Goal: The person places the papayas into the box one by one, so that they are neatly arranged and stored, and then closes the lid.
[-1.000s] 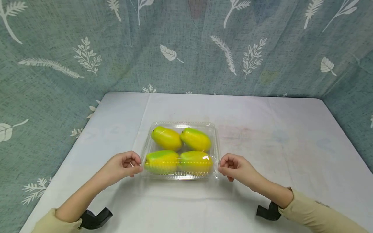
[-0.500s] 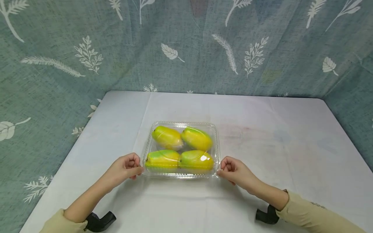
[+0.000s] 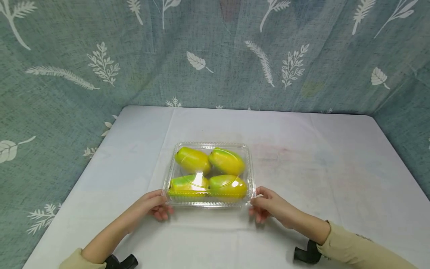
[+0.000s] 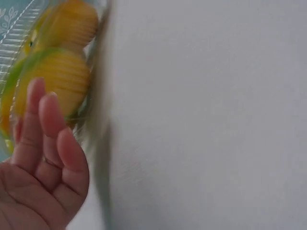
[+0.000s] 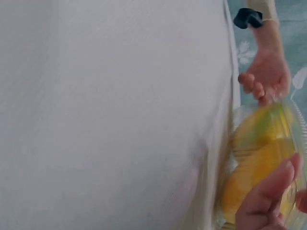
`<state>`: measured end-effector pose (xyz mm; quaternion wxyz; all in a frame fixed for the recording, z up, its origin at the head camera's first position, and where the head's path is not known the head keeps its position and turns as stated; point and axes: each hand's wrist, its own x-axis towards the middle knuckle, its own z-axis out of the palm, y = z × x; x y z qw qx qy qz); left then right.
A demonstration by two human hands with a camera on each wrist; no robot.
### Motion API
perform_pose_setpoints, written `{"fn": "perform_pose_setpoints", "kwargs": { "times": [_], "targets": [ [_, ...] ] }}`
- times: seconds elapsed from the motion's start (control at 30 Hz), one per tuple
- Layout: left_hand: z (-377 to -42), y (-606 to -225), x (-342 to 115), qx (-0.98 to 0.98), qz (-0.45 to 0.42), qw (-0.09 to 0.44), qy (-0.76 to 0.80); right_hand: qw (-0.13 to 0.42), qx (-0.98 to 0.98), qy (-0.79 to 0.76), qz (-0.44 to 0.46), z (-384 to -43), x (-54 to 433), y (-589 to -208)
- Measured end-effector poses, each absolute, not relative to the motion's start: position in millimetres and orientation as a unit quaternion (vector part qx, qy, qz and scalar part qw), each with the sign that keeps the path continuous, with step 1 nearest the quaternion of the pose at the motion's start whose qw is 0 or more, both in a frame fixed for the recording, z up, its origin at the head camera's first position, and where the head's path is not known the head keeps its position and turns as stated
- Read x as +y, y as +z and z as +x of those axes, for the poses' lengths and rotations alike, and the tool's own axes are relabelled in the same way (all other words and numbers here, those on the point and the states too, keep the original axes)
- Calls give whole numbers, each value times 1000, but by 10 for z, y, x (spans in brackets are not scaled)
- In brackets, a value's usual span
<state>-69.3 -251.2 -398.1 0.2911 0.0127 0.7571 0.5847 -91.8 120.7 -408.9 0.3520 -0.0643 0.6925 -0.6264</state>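
A clear plastic clamshell box (image 3: 208, 204) with its lid down holds several yellow-green mangoes (image 3: 226, 163) in two rows. My left hand (image 3: 147, 206) grips the box's near left corner, thumb along the rim and fingers lower down. At the near right corner my right hand (image 3: 273, 207) pinches the rim between thumb and fingers. In the left wrist view the left hand's (image 4: 45, 158) loosely bent fingers overlap the box's side. From the right wrist, the right thumb (image 5: 268, 191) shows against the clear wall, with the left hand beyond the box.
A white cloth covers the table (image 3: 322, 179). Behind and to the sides hangs a green-blue curtain (image 3: 221, 56) with white leaf prints. A black wrist mount (image 3: 307, 252) sits beneath the right wrist, and another (image 3: 122, 262) beneath the left.
Both hands have shifted slightly toward the near edge at the box's corners, with fingers now spread lower beneath the rim. The glare on the lid has changed; the box stays nearly in place.
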Motion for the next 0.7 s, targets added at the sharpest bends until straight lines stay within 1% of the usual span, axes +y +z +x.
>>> {"fn": "perform_pose_setpoints", "kwargs": {
  "times": [0.13, 0.27, 0.7],
  "targets": [
    [-672, -4026, -2502, 723, 28, 297, 624, 380, 638, -666, -68, -935, 1220, -4090],
    [-664, -4023, -2492, 710, 25, 292, 641, 391, 605, -690, -68, -941, 1224, -4084],
    [-690, -4016, -2428, 702, 17, 273, 658, 371, 601, -703, -77, -943, 1210, -4086]
  ]
}}
